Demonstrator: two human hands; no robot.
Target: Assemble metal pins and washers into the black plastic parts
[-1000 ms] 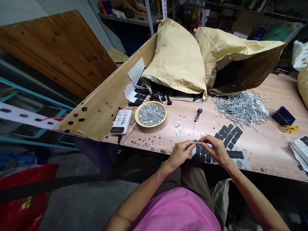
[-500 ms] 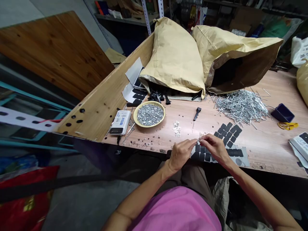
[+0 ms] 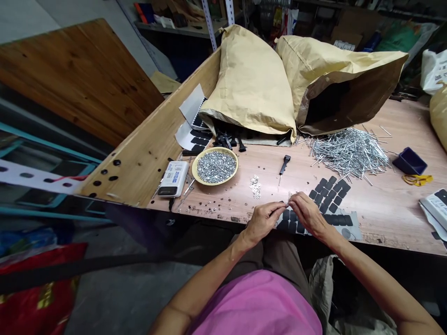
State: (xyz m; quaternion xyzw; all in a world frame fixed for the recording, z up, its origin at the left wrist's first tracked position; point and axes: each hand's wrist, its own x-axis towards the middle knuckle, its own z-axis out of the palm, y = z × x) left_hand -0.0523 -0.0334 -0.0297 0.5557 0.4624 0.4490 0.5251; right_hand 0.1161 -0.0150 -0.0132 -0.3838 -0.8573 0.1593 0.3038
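My left hand [image 3: 262, 220] and my right hand [image 3: 306, 212] meet fingertip to fingertip at the table's near edge. Both are pinched on a small part between them that is too small to make out. Under and beside them lies a sheet of black pads [image 3: 326, 204]. A little heap of small silver washers [image 3: 256, 186] sits just beyond my left hand. A black-handled pin [image 3: 283, 166] lies further out. A yellow dish of silver nuts [image 3: 215, 166] stands to the left.
A pile of long silver pins [image 3: 349, 151] spreads at the right, beside a dark blue tray [image 3: 409, 162] and yellow rubber bands [image 3: 416, 179]. Two large paper sacks [image 3: 272, 79] lie at the back. A white box [image 3: 173, 178] rests by the wooden side board [image 3: 146, 149].
Both hands have stayed together at the near edge, pinched fingertip to fingertip; the view has drifted a little. Nothing else on the table moved.
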